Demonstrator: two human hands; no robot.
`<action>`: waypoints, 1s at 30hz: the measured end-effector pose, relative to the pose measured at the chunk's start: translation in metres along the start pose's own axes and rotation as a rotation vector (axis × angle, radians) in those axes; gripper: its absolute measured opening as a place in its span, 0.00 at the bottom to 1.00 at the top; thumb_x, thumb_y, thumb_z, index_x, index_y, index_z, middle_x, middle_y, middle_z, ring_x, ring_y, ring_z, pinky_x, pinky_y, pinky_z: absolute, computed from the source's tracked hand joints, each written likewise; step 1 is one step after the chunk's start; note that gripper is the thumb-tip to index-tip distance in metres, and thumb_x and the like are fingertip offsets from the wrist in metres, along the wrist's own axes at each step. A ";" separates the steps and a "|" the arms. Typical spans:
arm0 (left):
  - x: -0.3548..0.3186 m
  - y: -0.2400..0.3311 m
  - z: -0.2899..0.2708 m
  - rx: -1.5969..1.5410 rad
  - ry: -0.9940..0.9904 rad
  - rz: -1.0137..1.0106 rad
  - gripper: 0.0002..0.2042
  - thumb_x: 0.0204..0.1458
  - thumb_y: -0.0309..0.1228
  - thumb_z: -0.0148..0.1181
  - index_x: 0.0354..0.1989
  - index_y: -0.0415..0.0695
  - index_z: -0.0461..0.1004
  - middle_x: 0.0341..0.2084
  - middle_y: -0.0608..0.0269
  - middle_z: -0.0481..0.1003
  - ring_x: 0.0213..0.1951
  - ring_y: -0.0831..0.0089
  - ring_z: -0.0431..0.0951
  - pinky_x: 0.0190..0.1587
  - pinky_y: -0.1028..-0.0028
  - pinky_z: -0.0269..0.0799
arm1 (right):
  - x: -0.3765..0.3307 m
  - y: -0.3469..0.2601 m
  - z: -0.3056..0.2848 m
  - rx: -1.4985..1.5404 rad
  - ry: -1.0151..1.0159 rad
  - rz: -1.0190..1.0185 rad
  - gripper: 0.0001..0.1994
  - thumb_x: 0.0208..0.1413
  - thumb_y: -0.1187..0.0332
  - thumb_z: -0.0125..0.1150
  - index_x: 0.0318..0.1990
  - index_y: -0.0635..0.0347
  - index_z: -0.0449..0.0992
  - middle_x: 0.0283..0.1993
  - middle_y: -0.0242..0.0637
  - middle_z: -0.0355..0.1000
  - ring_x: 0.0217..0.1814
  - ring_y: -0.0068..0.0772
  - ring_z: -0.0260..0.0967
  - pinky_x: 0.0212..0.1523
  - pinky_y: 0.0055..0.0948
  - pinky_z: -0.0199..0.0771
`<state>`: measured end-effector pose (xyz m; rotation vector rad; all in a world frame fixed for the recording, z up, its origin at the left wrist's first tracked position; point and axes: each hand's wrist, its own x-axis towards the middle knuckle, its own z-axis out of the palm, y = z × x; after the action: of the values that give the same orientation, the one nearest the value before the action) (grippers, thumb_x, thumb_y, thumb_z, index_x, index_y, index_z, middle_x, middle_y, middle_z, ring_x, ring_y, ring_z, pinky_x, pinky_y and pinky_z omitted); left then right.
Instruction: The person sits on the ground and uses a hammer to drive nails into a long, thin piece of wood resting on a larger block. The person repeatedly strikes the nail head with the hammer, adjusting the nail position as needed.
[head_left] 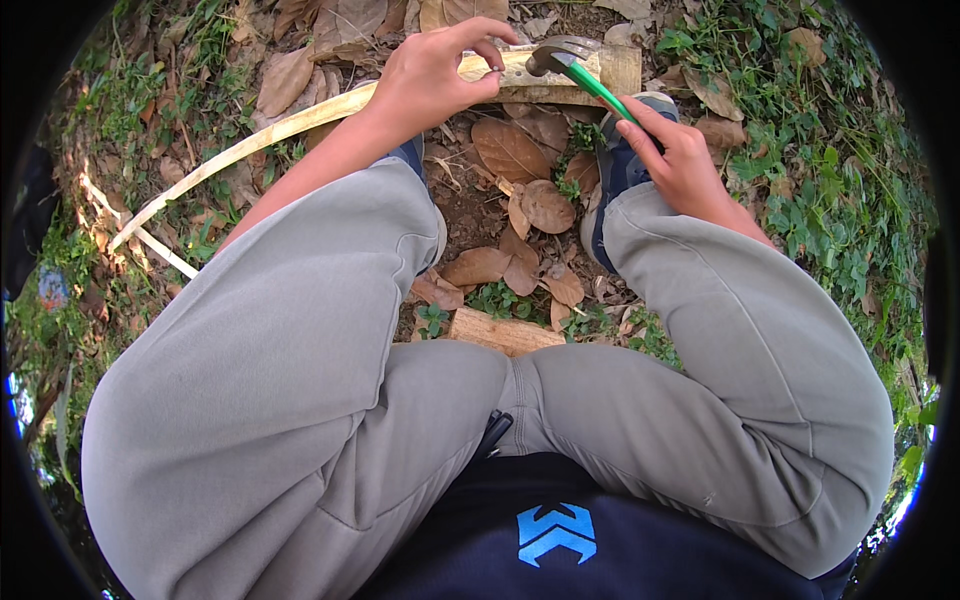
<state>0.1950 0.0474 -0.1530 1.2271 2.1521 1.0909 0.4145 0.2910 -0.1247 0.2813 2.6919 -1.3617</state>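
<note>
My right hand (680,158) is wrapped round the green handle of a claw hammer (590,83), whose metal head is over a pale wooden piece. Just left of the hammer head, my left hand (430,82) has thumb and index finger brought together in a pinch. A tiny speck shows at those fingertips, too small to name. Beneath both hands lies a long, curved strip of pale wood (270,135), running from the far left to the top middle. Its right end meets a flat wooden block (621,68); my left hand hides part of the strip.
Dry brown leaves (510,150) and bare soil lie between my shoes (622,175). A short wooden block (505,331) is on the ground between my knees. Thin pale sticks (165,252) touch the strip's left end. Green plants (830,200) grow on both sides.
</note>
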 end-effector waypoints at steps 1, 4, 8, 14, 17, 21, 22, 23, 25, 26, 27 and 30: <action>0.000 -0.001 0.000 0.003 0.004 0.004 0.22 0.48 0.27 0.68 0.54 0.54 0.79 0.32 0.78 0.85 0.21 0.82 0.59 0.26 0.78 0.65 | 0.000 0.000 0.000 0.001 0.002 0.003 0.18 0.69 0.65 0.62 0.63 0.59 0.77 0.41 0.53 0.81 0.39 0.49 0.80 0.43 0.37 0.78; 0.000 -0.002 0.000 0.001 0.014 0.014 0.22 0.48 0.27 0.67 0.54 0.54 0.78 0.32 0.78 0.85 0.21 0.81 0.59 0.26 0.78 0.65 | -0.001 0.002 0.000 -0.011 0.007 0.021 0.18 0.69 0.65 0.62 0.62 0.61 0.77 0.43 0.54 0.81 0.42 0.50 0.82 0.44 0.37 0.79; 0.000 -0.003 0.002 0.007 0.022 0.027 0.22 0.48 0.28 0.67 0.54 0.54 0.78 0.32 0.78 0.85 0.20 0.81 0.59 0.26 0.77 0.65 | -0.003 0.007 0.002 -0.017 0.032 0.039 0.18 0.68 0.65 0.63 0.61 0.62 0.77 0.46 0.55 0.81 0.46 0.50 0.83 0.46 0.37 0.79; 0.000 -0.002 0.004 -0.015 0.004 -0.023 0.20 0.47 0.29 0.68 0.52 0.54 0.81 0.33 0.78 0.85 0.19 0.82 0.58 0.25 0.78 0.64 | 0.000 -0.001 -0.001 0.013 0.038 0.093 0.18 0.68 0.64 0.63 0.61 0.64 0.77 0.48 0.56 0.81 0.48 0.51 0.83 0.48 0.36 0.79; 0.000 -0.007 0.007 -0.004 0.019 0.032 0.18 0.49 0.30 0.69 0.51 0.55 0.83 0.32 0.78 0.85 0.19 0.84 0.58 0.24 0.79 0.62 | 0.000 -0.002 -0.004 -0.003 0.029 0.167 0.19 0.69 0.62 0.63 0.61 0.64 0.77 0.48 0.55 0.81 0.48 0.51 0.82 0.49 0.36 0.79; 0.002 -0.005 0.006 -0.052 -0.017 -0.078 0.14 0.52 0.34 0.69 0.48 0.56 0.85 0.31 0.78 0.85 0.19 0.80 0.66 0.26 0.75 0.69 | -0.002 0.013 -0.003 -0.039 0.106 0.145 0.19 0.69 0.62 0.63 0.63 0.59 0.77 0.33 0.37 0.74 0.34 0.29 0.72 0.37 0.29 0.73; 0.002 -0.005 0.005 -0.046 -0.019 -0.089 0.13 0.53 0.35 0.69 0.47 0.56 0.86 0.30 0.77 0.85 0.19 0.81 0.66 0.25 0.75 0.68 | -0.002 0.014 -0.003 -0.039 0.114 0.152 0.19 0.69 0.62 0.63 0.63 0.59 0.77 0.33 0.37 0.74 0.34 0.28 0.72 0.37 0.29 0.73; 0.001 -0.005 0.004 -0.039 -0.022 -0.100 0.12 0.53 0.35 0.70 0.46 0.56 0.87 0.30 0.76 0.85 0.19 0.82 0.65 0.24 0.75 0.68 | -0.002 0.014 -0.004 -0.039 0.122 0.159 0.19 0.69 0.62 0.63 0.63 0.58 0.77 0.33 0.37 0.75 0.34 0.28 0.72 0.37 0.29 0.73; 0.000 -0.008 0.004 -0.012 -0.023 -0.095 0.10 0.53 0.34 0.71 0.44 0.54 0.88 0.26 0.75 0.83 0.19 0.85 0.63 0.24 0.77 0.64 | 0.001 0.012 -0.008 -0.039 0.116 0.202 0.20 0.69 0.60 0.62 0.62 0.61 0.77 0.43 0.48 0.80 0.43 0.44 0.80 0.45 0.34 0.77; 0.000 -0.009 0.005 0.002 -0.024 -0.093 0.09 0.53 0.33 0.72 0.42 0.53 0.89 0.25 0.74 0.82 0.19 0.86 0.62 0.23 0.78 0.63 | 0.001 0.012 -0.009 -0.038 0.118 0.212 0.20 0.69 0.59 0.62 0.61 0.62 0.78 0.46 0.52 0.83 0.45 0.48 0.82 0.47 0.36 0.78; -0.001 -0.012 0.008 -0.022 -0.001 -0.071 0.08 0.54 0.33 0.72 0.42 0.53 0.89 0.24 0.74 0.82 0.20 0.87 0.64 0.24 0.78 0.64 | 0.002 0.017 -0.008 -0.034 0.132 0.195 0.20 0.69 0.59 0.62 0.61 0.61 0.78 0.44 0.51 0.83 0.42 0.45 0.82 0.46 0.35 0.78; -0.004 -0.018 0.014 -0.070 0.037 -0.028 0.07 0.55 0.35 0.72 0.41 0.53 0.89 0.24 0.73 0.81 0.21 0.87 0.69 0.26 0.79 0.66 | 0.003 0.014 -0.008 0.024 0.143 0.227 0.19 0.70 0.62 0.62 0.64 0.59 0.77 0.32 0.31 0.72 0.32 0.23 0.66 0.32 0.25 0.66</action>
<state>0.1970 0.0447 -0.1763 1.1509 2.1325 1.1754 0.4140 0.3062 -0.1315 0.6880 2.6543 -1.3546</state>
